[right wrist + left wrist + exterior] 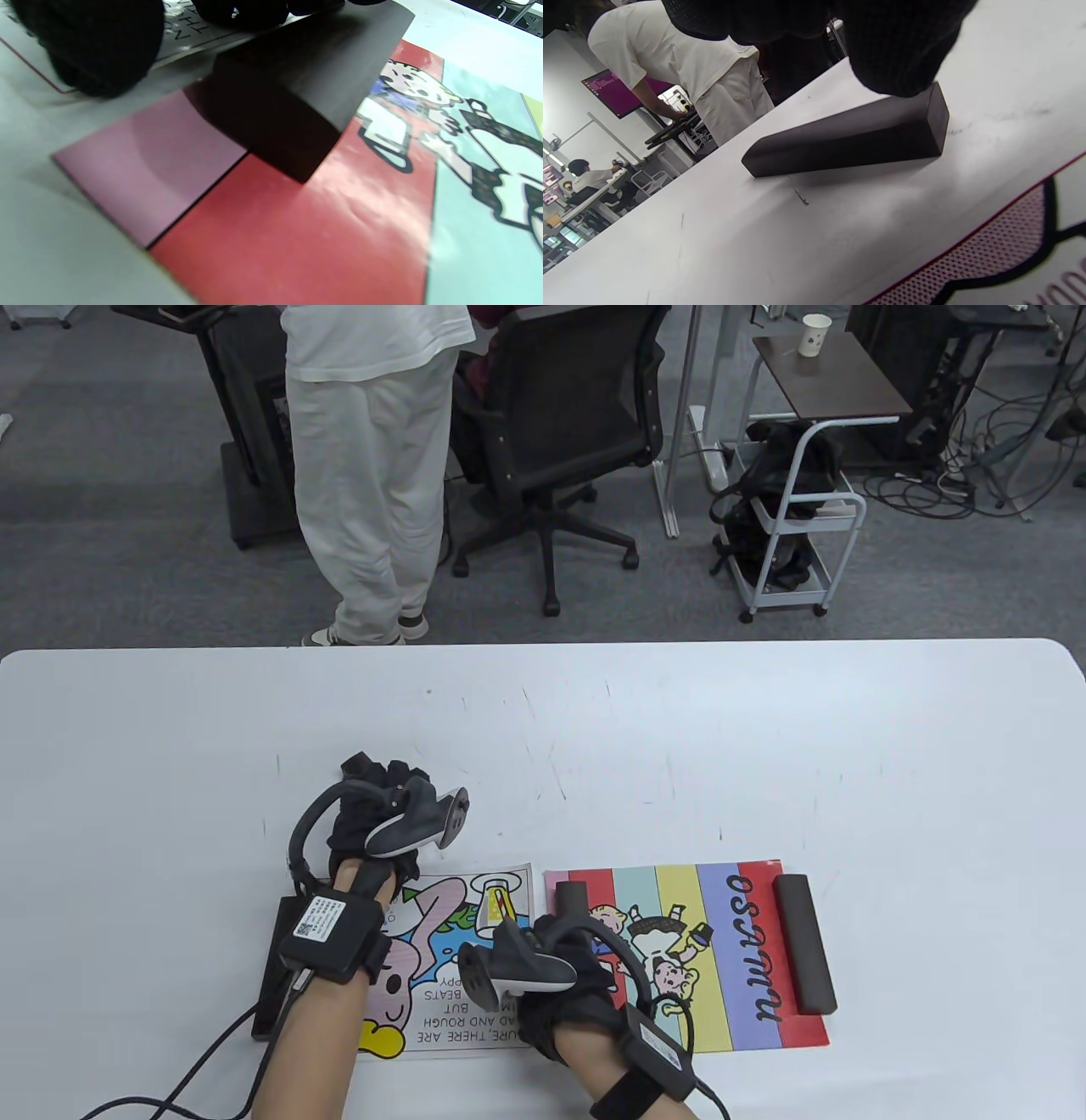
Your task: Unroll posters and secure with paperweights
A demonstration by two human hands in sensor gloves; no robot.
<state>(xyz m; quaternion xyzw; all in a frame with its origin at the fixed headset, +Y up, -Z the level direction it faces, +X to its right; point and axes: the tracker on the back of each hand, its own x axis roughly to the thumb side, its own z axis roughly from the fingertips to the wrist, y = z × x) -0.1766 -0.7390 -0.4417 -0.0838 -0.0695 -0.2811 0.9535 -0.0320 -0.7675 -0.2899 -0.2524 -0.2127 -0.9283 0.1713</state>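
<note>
Two posters lie unrolled side by side near the table's front edge: a white cartoon poster [458, 967] and a striped poster [704, 950]. One dark paperweight bar [804, 954] lies on the striped poster's right edge. My right hand [564, 937] grips another bar [571, 895] on its left edge; the right wrist view shows fingers [97, 46] around that bar [297, 106]. My left hand [377, 780] is on the table beyond the cartoon poster. Its fingers [895, 55] hold the end of a third bar [848, 140] lying on bare table. A dark bar [273, 976] lies at the cartoon poster's left edge under my forearm.
The white table [764, 746] stretches beyond the posters. Past its far edge are a standing person [373, 475], an office chair [551, 432] and a wheeled cart [789, 517].
</note>
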